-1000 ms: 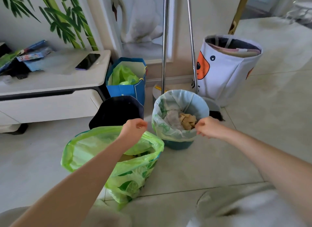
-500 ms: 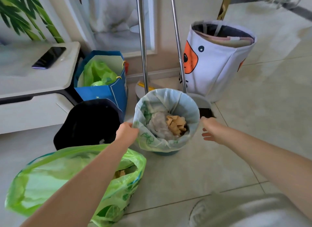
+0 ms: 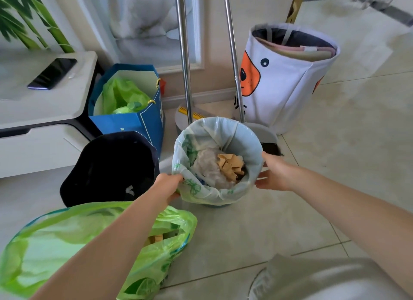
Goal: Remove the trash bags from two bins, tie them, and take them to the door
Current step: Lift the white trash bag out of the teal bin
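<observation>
A small round bin stands on the floor, lined with a pale blue trash bag that folds over its rim and holds crumpled paper and brown scraps. My left hand pinches the bag's folded edge on the near left of the rim. My right hand rests against the bag's right side with its fingers spread. A bright green trash bag sits in a second bin at the bottom left, its mouth open, partly hidden by my left forearm.
An empty black bin stands left of the lined one. Behind are a blue paper bag holding green bags, two metal poles, a dustpan and a white fabric basket. A white cabinet with a phone sits at left.
Both hands left the green bag's area and reached forward to the pale blue bag. My left hand took hold of its rim edge; my right hand opened against its right side.
</observation>
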A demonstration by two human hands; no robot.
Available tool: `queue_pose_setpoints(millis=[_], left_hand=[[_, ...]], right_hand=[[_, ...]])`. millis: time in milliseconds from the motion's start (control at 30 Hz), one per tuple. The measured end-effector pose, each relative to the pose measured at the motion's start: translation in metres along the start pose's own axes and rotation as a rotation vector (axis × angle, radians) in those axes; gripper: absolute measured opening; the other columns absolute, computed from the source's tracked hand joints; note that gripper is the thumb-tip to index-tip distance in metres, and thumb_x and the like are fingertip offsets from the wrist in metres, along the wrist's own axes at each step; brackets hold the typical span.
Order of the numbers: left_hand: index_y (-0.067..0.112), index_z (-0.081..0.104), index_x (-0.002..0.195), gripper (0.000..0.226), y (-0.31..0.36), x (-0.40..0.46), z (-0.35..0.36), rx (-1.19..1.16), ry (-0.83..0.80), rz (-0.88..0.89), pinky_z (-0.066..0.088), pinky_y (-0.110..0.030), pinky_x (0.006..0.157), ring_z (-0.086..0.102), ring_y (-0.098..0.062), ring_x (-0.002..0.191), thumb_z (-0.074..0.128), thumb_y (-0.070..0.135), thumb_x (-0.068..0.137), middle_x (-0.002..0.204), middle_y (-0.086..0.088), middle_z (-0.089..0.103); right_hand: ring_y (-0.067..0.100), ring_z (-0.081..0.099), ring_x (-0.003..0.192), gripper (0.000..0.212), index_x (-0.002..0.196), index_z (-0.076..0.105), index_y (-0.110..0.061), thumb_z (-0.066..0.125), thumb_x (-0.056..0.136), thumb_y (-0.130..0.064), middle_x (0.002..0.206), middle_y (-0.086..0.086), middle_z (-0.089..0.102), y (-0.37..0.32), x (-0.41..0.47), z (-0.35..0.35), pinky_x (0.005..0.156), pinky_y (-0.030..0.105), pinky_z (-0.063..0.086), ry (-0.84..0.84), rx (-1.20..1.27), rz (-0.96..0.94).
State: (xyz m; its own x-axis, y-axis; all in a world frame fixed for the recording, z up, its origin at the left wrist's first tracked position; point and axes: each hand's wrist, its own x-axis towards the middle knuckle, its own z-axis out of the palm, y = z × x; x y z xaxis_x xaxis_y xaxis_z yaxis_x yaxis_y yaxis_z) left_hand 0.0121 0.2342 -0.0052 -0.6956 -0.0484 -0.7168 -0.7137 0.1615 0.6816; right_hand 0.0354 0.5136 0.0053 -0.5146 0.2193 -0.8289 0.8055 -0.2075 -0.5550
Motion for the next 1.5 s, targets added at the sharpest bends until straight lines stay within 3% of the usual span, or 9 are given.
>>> queue_pose_setpoints(millis=[200, 333, 500, 700, 833, 1000, 1133, 1233, 1500], left_hand=[[-0.002, 0.062, 0.106, 0.022, 0.010, -0.016, -0.001, -0.040, -0.011, 0.060, 0.061, -0.033, 0.059, 0.069, -0.029, 0.085, 0.052, -0.002, 0.087, 0.099, -0.019, 0.069], [0.004, 0.063, 0.088, 0.009, 0.023, -0.020, -0.002, -0.038, 0.055, 0.130, 0.061, -0.034, 0.058, 0.069, -0.026, 0.077, 0.054, 0.002, 0.088, 0.092, -0.015, 0.069], [0.010, 0.062, 0.106, 0.016, 0.039, -0.025, 0.000, -0.014, 0.162, 0.295, 0.060, -0.031, 0.054, 0.070, -0.024, 0.081, 0.054, 0.011, 0.093, 0.100, -0.009, 0.067], [0.014, 0.060, 0.105, 0.015, 0.048, -0.040, -0.012, 0.014, 0.273, 0.439, 0.061, -0.037, 0.064, 0.068, -0.024, 0.086, 0.051, 0.019, 0.095, 0.099, -0.009, 0.066], [0.009, 0.059, 0.105, 0.018, 0.038, -0.039, -0.031, 0.023, 0.310, 0.385, 0.061, -0.037, 0.057, 0.070, -0.028, 0.084, 0.047, 0.012, 0.093, 0.101, -0.013, 0.066], [0.006, 0.061, 0.097, 0.012, 0.028, -0.046, -0.035, -0.008, 0.210, 0.254, 0.059, -0.034, 0.058, 0.071, -0.028, 0.079, 0.054, 0.013, 0.091, 0.098, -0.017, 0.070], [0.005, 0.058, 0.101, 0.019, 0.025, -0.050, -0.032, -0.066, 0.094, 0.157, 0.059, -0.042, 0.076, 0.070, -0.032, 0.091, 0.065, 0.016, 0.087, 0.103, -0.018, 0.069], [0.002, 0.057, 0.107, 0.026, 0.026, -0.050, -0.032, -0.099, 0.048, 0.104, 0.060, -0.039, 0.071, 0.071, -0.031, 0.090, 0.067, 0.013, 0.086, 0.105, -0.018, 0.069], [0.005, 0.061, 0.090, 0.007, 0.040, -0.054, -0.028, -0.116, 0.061, 0.196, 0.060, -0.027, 0.053, 0.069, -0.024, 0.076, 0.058, -0.001, 0.088, 0.096, -0.016, 0.067]], right_hand=[[0.030, 0.061, 0.101, 0.024, 0.116, 0.053, -0.009, 0.051, 0.093, -0.015, 0.112, 0.014, 0.061, -0.007, -0.005, -0.001, 0.074, 0.042, 0.053, 0.075, 0.095, -0.027], [0.029, 0.056, 0.094, 0.023, 0.110, 0.055, -0.008, 0.055, 0.087, -0.012, 0.112, 0.016, 0.059, -0.019, -0.009, 0.003, 0.057, 0.029, 0.046, 0.276, -0.161, -0.194], [0.026, 0.057, 0.094, 0.027, 0.114, 0.063, -0.021, 0.052, 0.089, -0.014, 0.108, 0.009, 0.062, -0.030, -0.019, 0.006, 0.071, 0.033, 0.053, 0.261, -0.101, -0.415], [0.021, 0.061, 0.070, 0.025, 0.077, 0.058, -0.025, 0.046, 0.087, -0.005, 0.083, 0.006, 0.061, -0.036, -0.037, -0.007, 0.064, 0.030, 0.051, 0.200, -0.057, -0.517], [0.014, 0.065, 0.048, 0.011, 0.085, 0.055, -0.014, 0.049, 0.082, -0.005, 0.071, 0.006, 0.065, -0.032, -0.045, -0.027, 0.058, 0.026, 0.045, 0.264, -0.210, -0.415], [0.028, 0.066, 0.075, 0.010, 0.088, 0.060, -0.009, 0.056, 0.080, -0.014, 0.084, 0.007, 0.066, -0.028, -0.052, -0.032, 0.068, 0.030, 0.046, 0.276, -0.438, -0.368], [0.025, 0.063, 0.069, 0.012, 0.088, 0.061, -0.011, 0.060, 0.080, -0.020, 0.083, 0.010, 0.062, -0.041, -0.046, -0.024, 0.076, 0.040, 0.055, 0.310, -0.442, -0.465], [0.029, 0.058, 0.065, 0.015, 0.078, 0.057, -0.014, 0.059, 0.076, -0.029, 0.073, 0.010, 0.057, -0.054, -0.038, -0.016, 0.070, 0.046, 0.057, 0.344, -0.557, -0.534], [0.024, 0.038, 0.060, 0.030, 0.062, 0.043, -0.013, 0.054, 0.088, -0.020, 0.058, 0.003, 0.038, -0.078, -0.028, 0.005, 0.052, 0.031, 0.024, 0.328, -0.726, -0.686]])
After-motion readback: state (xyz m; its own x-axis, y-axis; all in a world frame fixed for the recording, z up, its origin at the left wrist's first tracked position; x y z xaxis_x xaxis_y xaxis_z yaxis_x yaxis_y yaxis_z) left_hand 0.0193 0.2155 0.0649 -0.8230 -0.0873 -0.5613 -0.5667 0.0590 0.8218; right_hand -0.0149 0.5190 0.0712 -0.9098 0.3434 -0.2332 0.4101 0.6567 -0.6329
